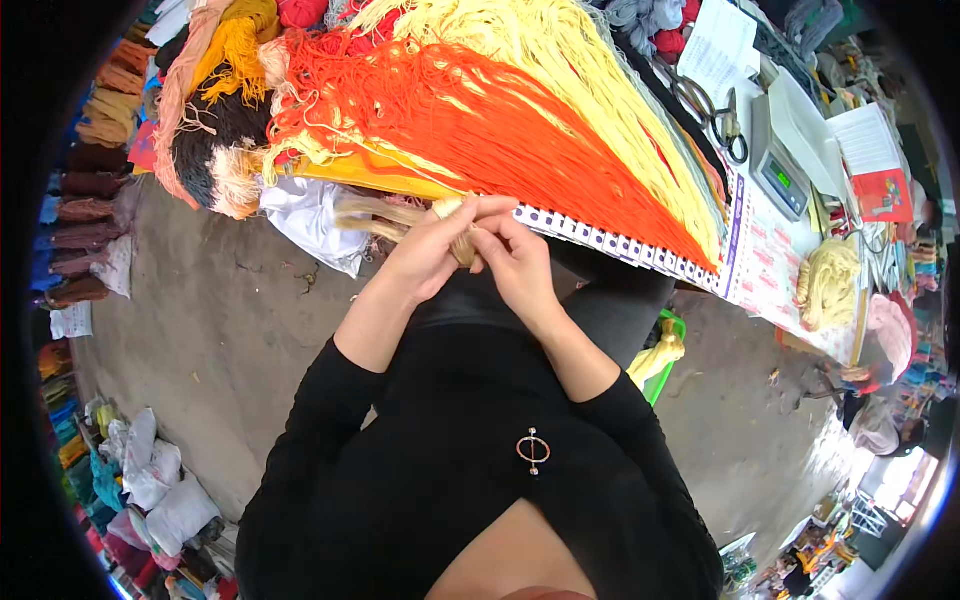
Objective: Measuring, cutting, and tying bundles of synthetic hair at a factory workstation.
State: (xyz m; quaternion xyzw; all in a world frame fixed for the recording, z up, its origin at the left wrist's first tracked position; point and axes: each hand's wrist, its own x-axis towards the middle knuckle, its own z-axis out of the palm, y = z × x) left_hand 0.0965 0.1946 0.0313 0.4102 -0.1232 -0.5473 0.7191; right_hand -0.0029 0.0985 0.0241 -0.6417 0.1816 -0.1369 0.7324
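Note:
Close in front of my body, at the table's near edge, my two hands meet over a small hank of tan yarn [380, 217]. My left hand [428, 252] is closed around it, with its loose strands trailing out to the left. Fingers of my right hand [520, 268] are bent and pinch the folded end of the same hank. A pale yellow bit [447, 207] shows at the left fingers; what it is I cannot make out. Just beyond lies a wide spread of long orange yarn [480, 130], with pale yellow yarn [560, 50] beside and behind it.
A white card strip with dark dots [625, 245] runs along the table edge. To the right are black scissors [733, 130], a digital scale [783, 175] and a pale yellow skein [830, 283]. A green basket [660, 380] stands below the table. White bags [180, 510] lie at lower left.

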